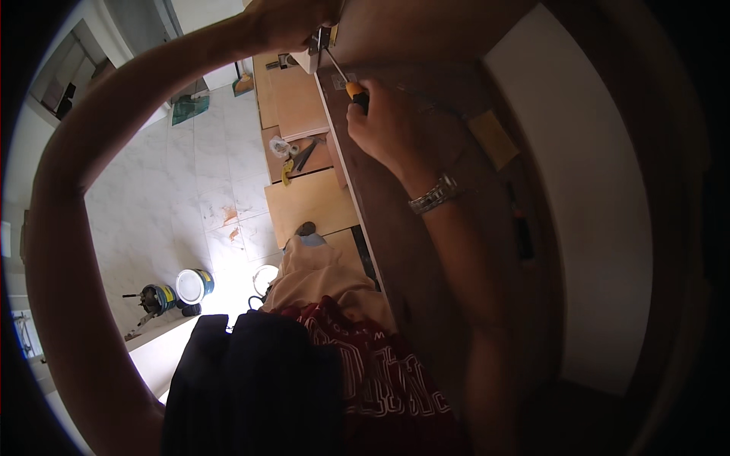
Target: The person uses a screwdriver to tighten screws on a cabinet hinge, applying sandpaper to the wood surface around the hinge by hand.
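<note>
In my right hand (389, 128) is a screwdriver (355, 90) with a yellow and black handle. Its thin shaft points up and left, and the tip meets a small metal fitting (320, 39), like a cabinet hinge, at the end of a pale board edge. My left hand (283, 24) reaches across the top with its fingers closed at that fitting; part of the hand is cut off by the frame's edge. Brown wooden panel surfaces (426, 38) lie behind both hands.
Below at left stand wooden boards (308, 205) with pliers-like tools (306, 154) and a plastic bag (279, 147) on them. Paint buckets (195, 286) sit on the marble-look floor (182, 205). A long dark-handled tool (522, 228) and a yellowish piece (493, 140) lie at right.
</note>
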The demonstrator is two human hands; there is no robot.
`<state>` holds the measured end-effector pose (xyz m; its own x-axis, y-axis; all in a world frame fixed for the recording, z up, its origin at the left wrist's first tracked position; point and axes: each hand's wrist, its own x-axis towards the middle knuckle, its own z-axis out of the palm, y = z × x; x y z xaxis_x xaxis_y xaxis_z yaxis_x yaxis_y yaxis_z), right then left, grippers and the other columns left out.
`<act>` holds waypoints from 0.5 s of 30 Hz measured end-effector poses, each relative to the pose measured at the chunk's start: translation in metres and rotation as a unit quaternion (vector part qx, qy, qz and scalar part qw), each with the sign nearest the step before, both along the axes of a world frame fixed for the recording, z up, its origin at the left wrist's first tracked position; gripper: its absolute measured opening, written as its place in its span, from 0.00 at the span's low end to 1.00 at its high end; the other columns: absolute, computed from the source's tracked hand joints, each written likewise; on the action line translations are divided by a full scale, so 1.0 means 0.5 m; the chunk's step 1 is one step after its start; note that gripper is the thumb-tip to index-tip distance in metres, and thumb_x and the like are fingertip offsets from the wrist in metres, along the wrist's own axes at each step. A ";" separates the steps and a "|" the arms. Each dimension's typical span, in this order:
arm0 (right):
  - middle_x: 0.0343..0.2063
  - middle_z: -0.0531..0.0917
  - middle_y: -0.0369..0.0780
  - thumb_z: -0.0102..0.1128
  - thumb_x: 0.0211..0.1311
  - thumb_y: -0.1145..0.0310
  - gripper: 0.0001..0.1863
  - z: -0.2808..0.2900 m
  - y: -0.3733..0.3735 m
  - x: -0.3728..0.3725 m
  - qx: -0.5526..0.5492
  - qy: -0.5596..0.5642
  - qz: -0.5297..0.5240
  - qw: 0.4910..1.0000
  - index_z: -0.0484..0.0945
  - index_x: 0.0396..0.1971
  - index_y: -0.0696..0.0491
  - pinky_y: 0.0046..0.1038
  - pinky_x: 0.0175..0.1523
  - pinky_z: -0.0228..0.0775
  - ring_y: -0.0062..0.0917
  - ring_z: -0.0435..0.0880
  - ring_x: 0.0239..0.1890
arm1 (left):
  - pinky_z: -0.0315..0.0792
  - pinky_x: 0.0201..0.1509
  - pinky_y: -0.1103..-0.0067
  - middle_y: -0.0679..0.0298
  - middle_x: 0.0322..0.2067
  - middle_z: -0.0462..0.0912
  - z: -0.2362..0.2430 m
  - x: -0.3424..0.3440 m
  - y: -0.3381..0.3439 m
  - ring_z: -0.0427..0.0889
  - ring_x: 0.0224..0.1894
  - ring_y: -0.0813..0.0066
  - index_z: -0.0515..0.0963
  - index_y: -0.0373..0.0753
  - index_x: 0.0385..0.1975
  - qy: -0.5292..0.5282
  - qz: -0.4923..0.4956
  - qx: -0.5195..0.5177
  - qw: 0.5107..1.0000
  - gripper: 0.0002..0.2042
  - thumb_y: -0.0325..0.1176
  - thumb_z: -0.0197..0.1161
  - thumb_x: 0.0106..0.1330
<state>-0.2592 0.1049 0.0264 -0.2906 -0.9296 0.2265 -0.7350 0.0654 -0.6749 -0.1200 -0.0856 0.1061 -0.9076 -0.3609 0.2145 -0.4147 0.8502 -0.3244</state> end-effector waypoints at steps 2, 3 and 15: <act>0.36 0.83 0.52 0.57 0.63 0.74 0.12 -0.015 -0.001 -0.004 -0.077 0.217 0.014 0.973 0.75 0.45 0.61 0.43 0.39 0.81 0.48 0.86 0.35 | 0.75 0.48 0.59 0.63 0.30 0.85 -0.030 -0.012 0.004 0.87 0.36 0.62 0.85 0.57 0.49 0.058 0.001 -0.059 0.997 0.11 0.41 0.67 0.68; 0.36 0.83 0.52 0.57 0.63 0.74 0.12 -0.022 -0.004 -0.001 -0.081 0.217 0.014 0.973 0.75 0.45 0.61 0.43 0.39 0.81 0.48 0.86 0.35 | 0.72 0.50 0.57 0.63 0.30 0.84 -0.044 -0.010 0.011 0.86 0.38 0.62 0.86 0.59 0.47 0.097 0.029 -0.024 0.995 0.10 0.42 0.67 0.67; 0.33 0.83 0.54 0.60 0.63 0.75 0.17 0.002 0.023 0.043 -0.011 0.263 -0.045 0.964 0.73 0.50 0.63 0.38 0.35 0.84 0.44 0.89 0.33 | 0.79 0.49 0.68 0.52 0.52 0.70 -0.234 -0.050 -0.060 0.77 0.54 0.56 0.81 0.52 0.53 0.531 -0.075 -0.039 0.843 0.25 0.38 0.81 0.54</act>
